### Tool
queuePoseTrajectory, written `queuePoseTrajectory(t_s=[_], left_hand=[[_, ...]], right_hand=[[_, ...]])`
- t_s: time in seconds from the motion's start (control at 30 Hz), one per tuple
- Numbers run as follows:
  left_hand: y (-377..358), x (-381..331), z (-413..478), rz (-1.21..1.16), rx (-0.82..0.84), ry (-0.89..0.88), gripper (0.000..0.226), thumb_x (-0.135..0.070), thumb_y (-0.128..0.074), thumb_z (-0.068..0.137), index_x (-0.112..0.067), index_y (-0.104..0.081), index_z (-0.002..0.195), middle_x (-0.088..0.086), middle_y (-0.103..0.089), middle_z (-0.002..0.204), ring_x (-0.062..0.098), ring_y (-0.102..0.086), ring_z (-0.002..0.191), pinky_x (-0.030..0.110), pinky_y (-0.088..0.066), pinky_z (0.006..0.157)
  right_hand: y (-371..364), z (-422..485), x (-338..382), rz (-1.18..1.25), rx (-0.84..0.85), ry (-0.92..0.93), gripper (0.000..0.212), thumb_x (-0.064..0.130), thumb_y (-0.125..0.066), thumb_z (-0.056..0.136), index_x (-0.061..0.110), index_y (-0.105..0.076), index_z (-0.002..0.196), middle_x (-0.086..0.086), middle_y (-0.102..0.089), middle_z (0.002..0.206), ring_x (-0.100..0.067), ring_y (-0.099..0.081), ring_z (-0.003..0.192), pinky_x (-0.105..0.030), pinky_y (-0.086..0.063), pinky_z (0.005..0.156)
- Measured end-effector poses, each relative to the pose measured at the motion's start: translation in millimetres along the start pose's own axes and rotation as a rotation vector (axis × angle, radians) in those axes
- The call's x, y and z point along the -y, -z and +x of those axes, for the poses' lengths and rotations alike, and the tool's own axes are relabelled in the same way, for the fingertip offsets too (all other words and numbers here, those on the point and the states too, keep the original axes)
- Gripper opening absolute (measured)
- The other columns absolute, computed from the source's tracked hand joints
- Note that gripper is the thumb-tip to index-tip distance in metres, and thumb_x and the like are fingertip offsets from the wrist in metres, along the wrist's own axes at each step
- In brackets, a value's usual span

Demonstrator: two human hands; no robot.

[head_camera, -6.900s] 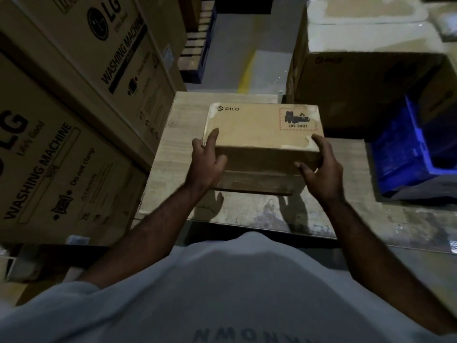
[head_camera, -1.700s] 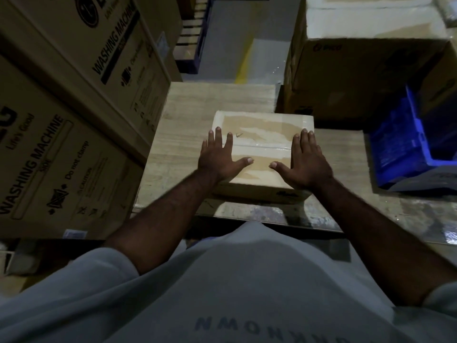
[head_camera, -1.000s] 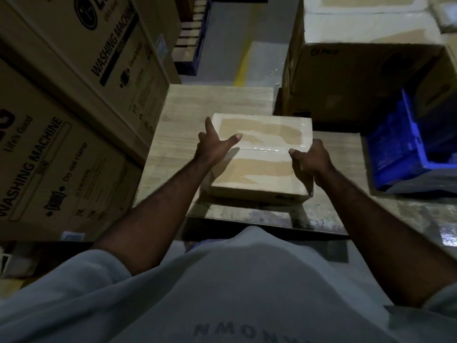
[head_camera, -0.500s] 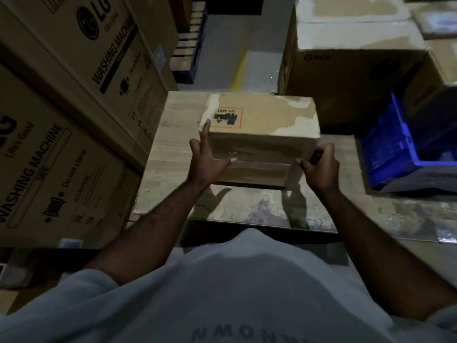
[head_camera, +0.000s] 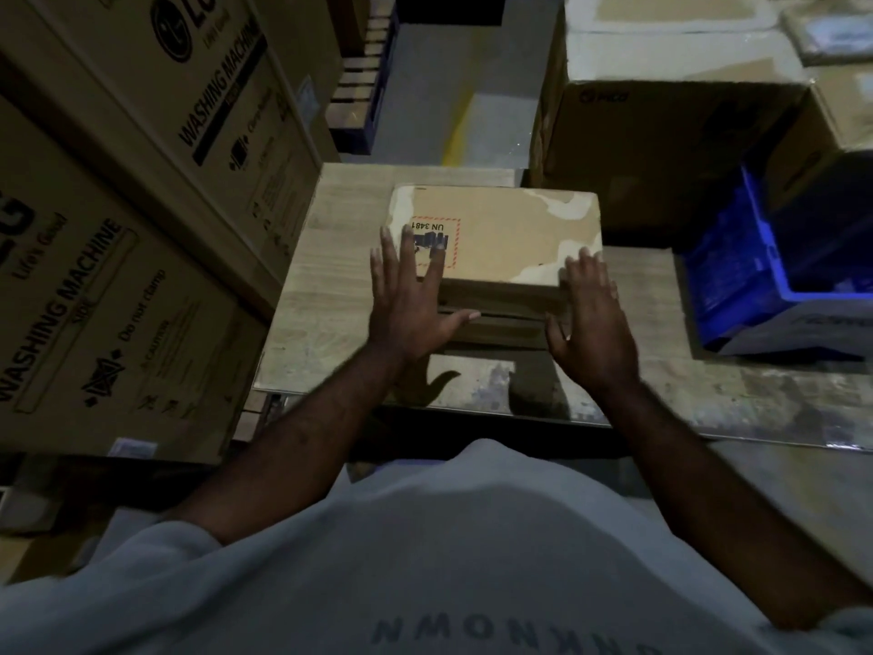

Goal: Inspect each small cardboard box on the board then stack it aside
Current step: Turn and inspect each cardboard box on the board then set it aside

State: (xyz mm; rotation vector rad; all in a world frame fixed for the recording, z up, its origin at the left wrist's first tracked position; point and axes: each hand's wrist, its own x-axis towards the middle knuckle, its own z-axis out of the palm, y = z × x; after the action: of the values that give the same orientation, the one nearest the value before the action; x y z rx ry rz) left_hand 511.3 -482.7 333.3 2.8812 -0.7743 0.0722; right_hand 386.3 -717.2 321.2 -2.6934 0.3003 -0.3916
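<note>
A small brown cardboard box (head_camera: pixel 515 238) with a red-bordered UN 3481 label lies on the wooden board (head_camera: pixel 326 295), its label face up. My left hand (head_camera: pixel 408 300) lies flat with straight fingers over the box's near left corner, thumb along its front side. My right hand (head_camera: pixel 590 319) is spread with straight fingers against the near right corner. Neither hand is curled around the box.
Large LG washing machine cartons (head_camera: pixel 118 229) stand close on the left. A big PICO carton (head_camera: pixel 661 125) stands behind the board on the right, and a blue plastic crate (head_camera: pixel 756 276) sits at right. A pallet (head_camera: pixel 363 82) lies far back on the floor.
The box was turned over from its taped face to the label face and lifted at the near edge; now it lies down again and both hands have flattened against it.
</note>
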Motion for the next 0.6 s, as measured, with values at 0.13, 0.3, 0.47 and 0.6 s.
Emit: queuePoseTrajectory(t_s=[0.13,0.3,0.47,0.6], left_hand=[[-3,-5,-3,0.067,0.068,-0.057,0.106,-0.088,-0.046,0.081,-0.037,-0.006,0.164,0.025,0.008,0.17,0.047,0.011,0.155,0.063,-0.004,0.125],[3,-2,-2,0.095,0.093,-0.077,0.107,-0.09,-0.049,0.079,-0.041,-0.004,0.164,0.026,0.006,0.169,0.047,0.004,0.156,0.06,-0.005,0.125],[5,-6,-1,0.11,0.104,-0.06,0.107,-0.093,-0.044,0.077,-0.042,-0.005,0.163,0.026,0.003,0.169,0.047,0.001,0.156,0.058,-0.006,0.126],[5,-4,-3,0.123,0.112,-0.061,0.108,-0.095,-0.04,0.077,-0.042,-0.003,0.163,0.026,0.004,0.169,0.046,0.002,0.156,0.058,-0.007,0.126]], right_hand=[[0,-1,10,-0.185,0.109,0.079,0.084,0.028,-0.068,0.095,0.008,-0.024,0.163,-0.019,-0.019,0.171,-0.035,-0.013,0.16,-0.053,-0.016,0.129],[1,0,13,-0.246,0.11,0.078,0.085,0.031,-0.069,0.093,0.006,-0.027,0.162,-0.02,-0.026,0.169,-0.036,-0.021,0.158,-0.053,-0.017,0.129],[3,1,16,-0.261,0.068,0.089,0.082,0.032,-0.07,0.092,0.006,-0.033,0.16,-0.022,-0.032,0.166,-0.038,-0.028,0.155,-0.054,-0.025,0.126],[5,1,16,-0.288,0.063,0.109,0.081,0.036,-0.067,0.091,0.006,-0.034,0.158,-0.022,-0.036,0.164,-0.038,-0.032,0.152,-0.052,-0.029,0.124]])
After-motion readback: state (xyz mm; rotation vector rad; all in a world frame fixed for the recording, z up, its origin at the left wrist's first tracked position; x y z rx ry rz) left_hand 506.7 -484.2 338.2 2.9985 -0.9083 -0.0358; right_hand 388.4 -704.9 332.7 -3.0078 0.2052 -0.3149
